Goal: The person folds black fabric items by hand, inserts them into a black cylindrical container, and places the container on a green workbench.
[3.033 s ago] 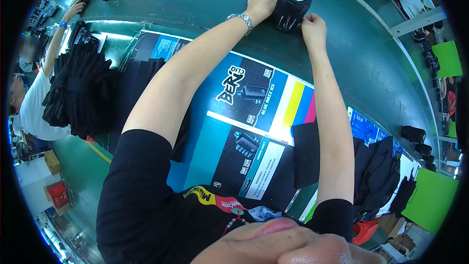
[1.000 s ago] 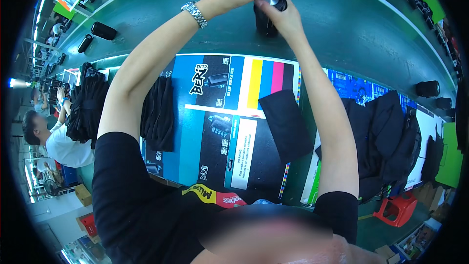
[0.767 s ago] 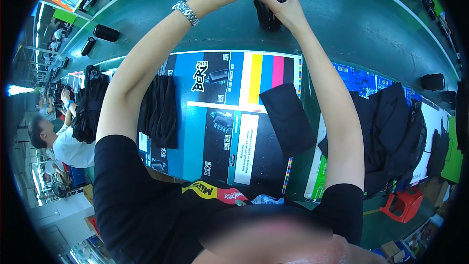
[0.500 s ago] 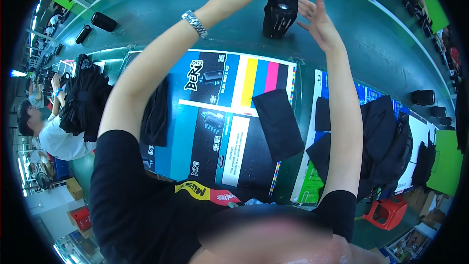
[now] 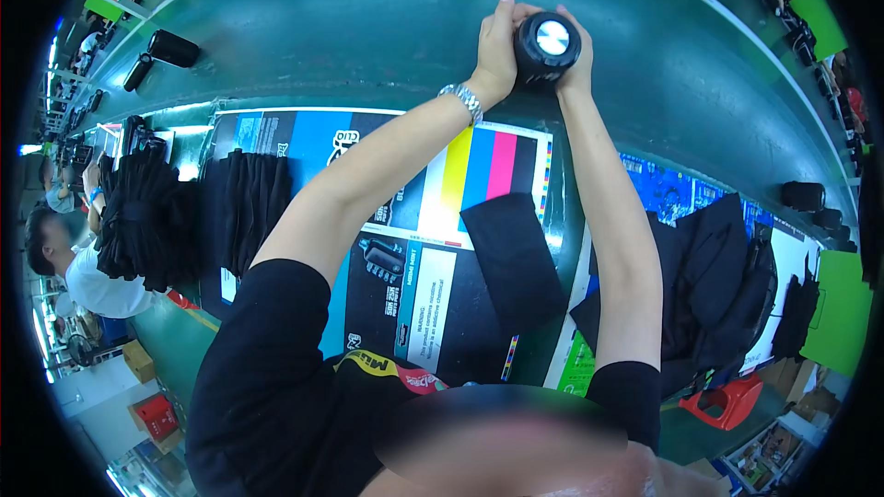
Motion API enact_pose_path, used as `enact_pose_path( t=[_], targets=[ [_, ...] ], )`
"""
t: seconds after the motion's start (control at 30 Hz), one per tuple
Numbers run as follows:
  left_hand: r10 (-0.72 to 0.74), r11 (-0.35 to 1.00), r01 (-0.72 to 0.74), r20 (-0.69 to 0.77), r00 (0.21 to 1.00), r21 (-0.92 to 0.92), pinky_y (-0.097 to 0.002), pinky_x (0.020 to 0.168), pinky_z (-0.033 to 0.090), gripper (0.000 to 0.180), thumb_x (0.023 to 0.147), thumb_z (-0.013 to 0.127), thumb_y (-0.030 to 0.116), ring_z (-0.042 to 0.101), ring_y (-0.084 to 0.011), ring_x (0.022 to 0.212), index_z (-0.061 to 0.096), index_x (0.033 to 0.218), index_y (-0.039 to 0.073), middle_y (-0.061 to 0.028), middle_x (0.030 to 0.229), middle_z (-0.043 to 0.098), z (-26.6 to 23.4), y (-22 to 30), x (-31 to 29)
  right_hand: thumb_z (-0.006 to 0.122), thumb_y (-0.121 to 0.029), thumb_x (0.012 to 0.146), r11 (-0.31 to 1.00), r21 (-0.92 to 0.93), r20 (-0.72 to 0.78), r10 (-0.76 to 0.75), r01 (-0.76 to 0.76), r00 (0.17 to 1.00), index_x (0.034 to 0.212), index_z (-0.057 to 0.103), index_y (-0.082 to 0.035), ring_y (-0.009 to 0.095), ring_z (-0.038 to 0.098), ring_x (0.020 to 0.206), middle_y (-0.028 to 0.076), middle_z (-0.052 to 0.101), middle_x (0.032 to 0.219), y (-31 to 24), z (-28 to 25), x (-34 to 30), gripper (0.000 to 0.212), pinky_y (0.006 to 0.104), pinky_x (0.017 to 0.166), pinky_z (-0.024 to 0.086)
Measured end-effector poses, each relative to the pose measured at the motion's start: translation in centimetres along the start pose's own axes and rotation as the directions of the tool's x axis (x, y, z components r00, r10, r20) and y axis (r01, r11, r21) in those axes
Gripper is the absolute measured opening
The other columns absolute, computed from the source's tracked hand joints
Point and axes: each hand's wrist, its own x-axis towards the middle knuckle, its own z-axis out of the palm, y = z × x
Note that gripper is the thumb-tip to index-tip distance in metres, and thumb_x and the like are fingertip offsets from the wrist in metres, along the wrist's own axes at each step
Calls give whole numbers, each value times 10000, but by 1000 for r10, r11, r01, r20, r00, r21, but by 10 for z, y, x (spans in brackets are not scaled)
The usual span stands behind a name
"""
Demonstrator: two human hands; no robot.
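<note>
Far out over the green work surface point(image 5: 368, 46), a black cylindrical speaker point(image 5: 543, 63) sits between my two hands, its round shiny silver end point(image 5: 552, 37) turned up toward me. My left hand point(image 5: 498, 51) closes on its left side, thumb raised. On the opposite side my right hand point(image 5: 578, 51) curls around it. Whether black fabric covers the speaker's body, I cannot tell. Nearer to me a flat black cloth piece point(image 5: 514, 262) rests on the printed sheets point(image 5: 433, 304).
Bundles of black cloth point(image 5: 244, 207) lie at the left, and a black cloth pile point(image 5: 709, 267) at the right. Other black speakers point(image 5: 173, 49) are at the far left, and one point(image 5: 803, 195) at the right. A co-worker point(image 5: 101, 276) sits left; a red stool point(image 5: 727, 402) stands lower right.
The speaker, standing upright with black fabric around its top, now has its silver end toward me. Both hands have come nearer and closed around it. The left hand left the fabric's top edge.
</note>
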Motion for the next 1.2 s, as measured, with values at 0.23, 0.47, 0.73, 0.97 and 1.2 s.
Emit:
enact_pose_path(
  t=[0.23, 0.47, 0.73, 0.97, 1.2],
  targets=[
    [-120, 983, 146, -208, 971, 113, -321, 724, 475, 576, 983, 349, 421, 623, -190, 711, 649, 875, -59, -122, 719, 664, 7, -14, 16, 581, -301, 858, 910, -414, -306, -110, -28, 945, 824, 672, 77, 170, 601, 732, 113, 674, 780, -7, -16, 25, 390, 321, 695, 465],
    [41, 945, -9, -92, 995, 326, -300, 806, 469, 407, 959, 496, 348, 585, -148, 910, 585, 1099, -24, -91, 1000, 653, -38, 34, -47, 523, -284, 926, 910, -367, -310, 73, -190, 948, 887, 616, -19, 213, 644, 737, 114, 657, 798, -54, -63, -19, 284, 328, 651, 511],
    [-141, 472, -449, 568, 811, 758, -315, 750, 477, 303, 796, 716, 210, 593, -215, 846, 637, 1000, 1, -92, 883, 640, -52, 94, -187, 614, -244, 894, 742, -671, 22, 30, -7, 999, 977, 609, 7, 109, 599, 795, 80, 655, 888, -125, -14, -182, 264, 230, 671, 459],
    [-133, 968, 105, 109, 985, 228, -224, 736, 460, 212, 863, 662, 152, 584, -93, 825, 646, 999, -10, -48, 877, 641, -100, 115, -197, 652, -280, 881, 674, -728, 206, 395, -129, 895, 1154, 605, 25, 126, 588, 941, 98, 651, 1037, -119, 31, -276, 413, 242, 831, 435],
    [-292, 956, 291, -131, 947, -26, -210, 842, 426, 236, 951, 553, 190, 555, -72, 940, 580, 1100, 10, -14, 1001, 610, -136, 131, -223, 738, -199, 793, 560, -828, 136, 202, -1, 970, 811, 660, 32, 57, 513, 612, 35, 638, 693, -89, 79, -301, 244, 251, 566, 411]
  ],
)
